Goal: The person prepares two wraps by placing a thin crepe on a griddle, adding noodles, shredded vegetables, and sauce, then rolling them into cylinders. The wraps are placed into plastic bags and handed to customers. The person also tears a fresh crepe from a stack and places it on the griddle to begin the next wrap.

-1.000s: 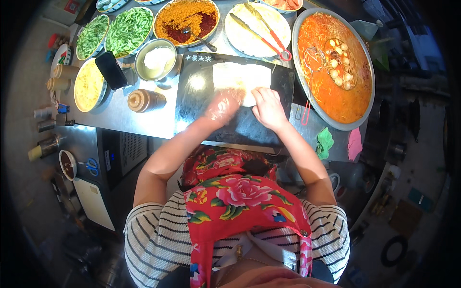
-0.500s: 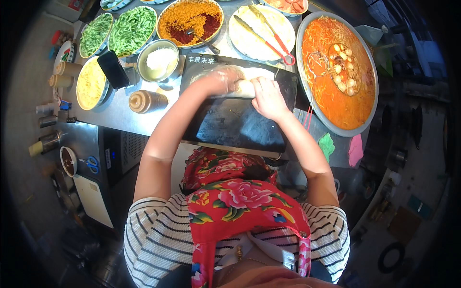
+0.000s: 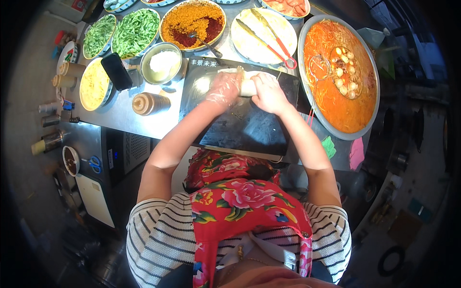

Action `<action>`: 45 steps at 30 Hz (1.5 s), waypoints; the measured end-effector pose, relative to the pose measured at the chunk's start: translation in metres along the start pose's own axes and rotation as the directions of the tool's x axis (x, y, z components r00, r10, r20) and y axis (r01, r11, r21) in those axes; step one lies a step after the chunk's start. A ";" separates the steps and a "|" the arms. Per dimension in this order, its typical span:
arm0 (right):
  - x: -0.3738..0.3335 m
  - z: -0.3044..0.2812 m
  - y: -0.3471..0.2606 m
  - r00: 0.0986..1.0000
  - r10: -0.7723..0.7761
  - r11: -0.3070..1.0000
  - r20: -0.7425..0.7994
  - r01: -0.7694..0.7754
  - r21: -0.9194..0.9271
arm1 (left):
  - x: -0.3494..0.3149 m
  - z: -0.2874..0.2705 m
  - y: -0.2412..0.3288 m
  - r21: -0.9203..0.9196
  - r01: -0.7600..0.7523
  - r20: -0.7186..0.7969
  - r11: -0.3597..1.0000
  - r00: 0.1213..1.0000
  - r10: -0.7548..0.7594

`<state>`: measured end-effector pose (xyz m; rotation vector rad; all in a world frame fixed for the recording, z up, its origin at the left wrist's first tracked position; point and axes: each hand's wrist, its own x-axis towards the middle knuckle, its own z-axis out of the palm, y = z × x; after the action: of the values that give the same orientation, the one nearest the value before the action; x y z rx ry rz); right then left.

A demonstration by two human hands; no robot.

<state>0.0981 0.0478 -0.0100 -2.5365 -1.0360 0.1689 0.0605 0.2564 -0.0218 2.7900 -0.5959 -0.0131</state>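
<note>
A pale, whitish rolled wrap (image 3: 248,88) lies on the black board (image 3: 235,127), near its far side. My left hand (image 3: 225,89), in a clear plastic glove, is curled over the left part of the roll and hides that end. My bare right hand (image 3: 270,94) grips the right part, its fingers over the top. Between the two hands a short stretch of the roll shows. Left of my gloved hand, a pale patch (image 3: 202,85) marks the board.
Beyond the board are a metal bowl (image 3: 175,78) of white food, a plate with red-handled tongs (image 3: 284,54) and a bowl of orange crumbs (image 3: 180,21). A large basin of red broth (image 3: 348,115) stands right. Left are a sauce bottle (image 3: 144,103), a phone (image 3: 116,71) and shredded greens (image 3: 135,32).
My left hand has slid right and toward me along the roll, uncovering the pale patch on the board. My right hand stays on the roll. The whole view has shifted slightly.
</note>
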 end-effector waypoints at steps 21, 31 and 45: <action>0.004 0.011 0.000 0.986 0.008 0.949 -0.168 -0.061 -0.310 | 0.043 0.007 -0.026 0.042 -0.037 0.212 0.998 0.977 0.028; -0.030 0.003 -0.044 0.990 0.136 0.977 -0.028 -0.138 -0.163 | -0.014 0.001 0.007 -0.049 -0.019 0.345 0.999 0.938 0.035; -0.024 0.007 -0.034 0.962 0.220 0.967 0.162 -0.192 -0.168 | -0.011 0.006 0.009 0.045 -0.029 0.209 0.999 0.978 0.019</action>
<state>0.0567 0.0552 -0.0034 -2.8090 -0.8735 0.3982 0.0465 0.2513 -0.0258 2.8483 -0.6872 -0.2931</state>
